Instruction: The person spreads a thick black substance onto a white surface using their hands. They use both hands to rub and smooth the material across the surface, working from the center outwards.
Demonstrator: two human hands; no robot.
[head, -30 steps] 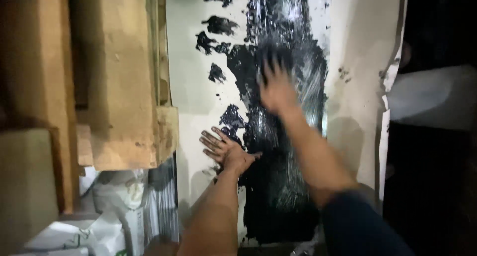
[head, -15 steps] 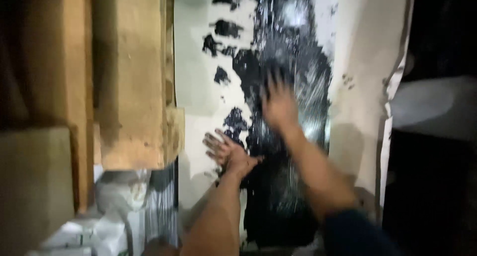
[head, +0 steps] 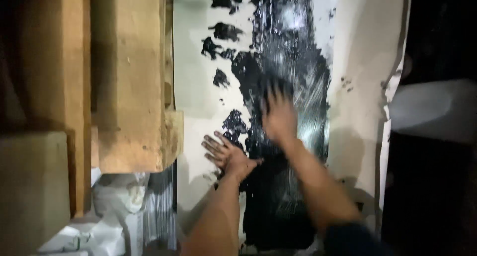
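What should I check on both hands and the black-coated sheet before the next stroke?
1. Left hand flat on the white sheet, at the edge of the black coating: ok.
2. Right hand on the glossy black coating: blurred, contact cannot tell.
3. Coating coverage: not ok, white patches remain between the black blotches on the upper left.
4. Sheet's right edge: not ok, it looks ragged and curled.
5. Wooden blocks on the left, apart from both hands: ok.
6. Dark area to the right of the sheet: cannot tell what lies there.
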